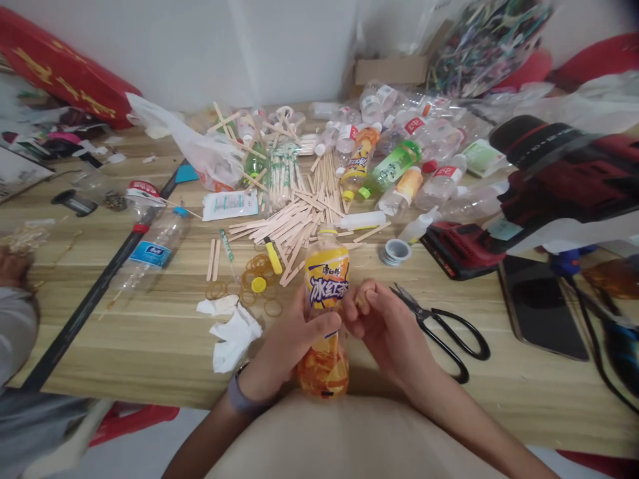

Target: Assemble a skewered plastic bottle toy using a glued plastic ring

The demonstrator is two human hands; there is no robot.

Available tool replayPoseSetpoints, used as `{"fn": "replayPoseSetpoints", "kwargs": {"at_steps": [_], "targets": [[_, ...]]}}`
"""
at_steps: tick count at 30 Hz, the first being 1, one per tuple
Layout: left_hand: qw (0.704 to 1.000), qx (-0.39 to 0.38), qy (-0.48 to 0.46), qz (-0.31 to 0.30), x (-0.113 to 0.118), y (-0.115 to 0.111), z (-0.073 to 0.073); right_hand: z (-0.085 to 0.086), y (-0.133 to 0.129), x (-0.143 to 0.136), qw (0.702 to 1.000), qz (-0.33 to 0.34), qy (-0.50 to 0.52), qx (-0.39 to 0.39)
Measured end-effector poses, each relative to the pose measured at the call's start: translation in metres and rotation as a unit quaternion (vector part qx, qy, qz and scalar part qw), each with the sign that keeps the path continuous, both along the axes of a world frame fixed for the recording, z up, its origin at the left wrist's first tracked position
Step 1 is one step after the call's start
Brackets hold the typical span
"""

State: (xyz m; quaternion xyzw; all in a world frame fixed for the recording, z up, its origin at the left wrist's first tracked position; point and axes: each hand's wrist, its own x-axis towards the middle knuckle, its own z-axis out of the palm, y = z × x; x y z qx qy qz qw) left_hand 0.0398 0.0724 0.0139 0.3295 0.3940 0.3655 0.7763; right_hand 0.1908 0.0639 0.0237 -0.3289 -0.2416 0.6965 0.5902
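An orange-labelled plastic drink bottle (327, 276) stands upright against my body at the table's front edge, its cap off. My left hand (294, 336) is wrapped round its middle, with the thumb across the label. Close beside the bottle's right side, my right hand (384, 322) has its fingers curled into a pinch; what they hold, if anything, is too small to make out. Black-handled scissors (434, 322) lie just right of that hand. Left of the bottle are rubber bands (259, 269), a yellow cap (258, 285), a yellow-handled tool (273, 256) and crumpled tissue (234, 336).
Wooden sticks (299, 213) are piled behind the bottle, with many plastic bottles (414, 140) at the back right. A red and black power drill (559, 173) and a phone (542, 306) occupy the right. Another person's hand (14, 266) rests at the far left.
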Motion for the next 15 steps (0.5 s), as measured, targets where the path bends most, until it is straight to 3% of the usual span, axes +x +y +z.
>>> {"fn": "replayPoseSetpoints", "kwargs": {"at_steps": [4,8,11,13,15], "targets": [[0.994,-0.066,-0.076,-0.051,-0.005,-0.002,0.002,0.005,0.014,0.013,0.994,-0.019,0.086,-0.065],[0.975,-0.139,-0.151,-0.080,-0.013,-0.004,-0.008,0.003,0.027,0.028,0.994,-0.035,0.075,-0.071],[0.954,-0.128,-0.251,-0.104,-0.020,-0.005,-0.015,0.000,0.037,0.045,0.990,-0.143,-0.007,-0.010],[0.946,-0.104,-0.292,-0.095,-0.022,-0.005,-0.015,-0.002,0.038,0.053,0.969,-0.216,-0.107,0.045],[0.951,-0.094,-0.286,-0.072,-0.023,-0.005,-0.013,-0.003,0.032,0.050,0.960,-0.205,-0.182,0.056]]}}
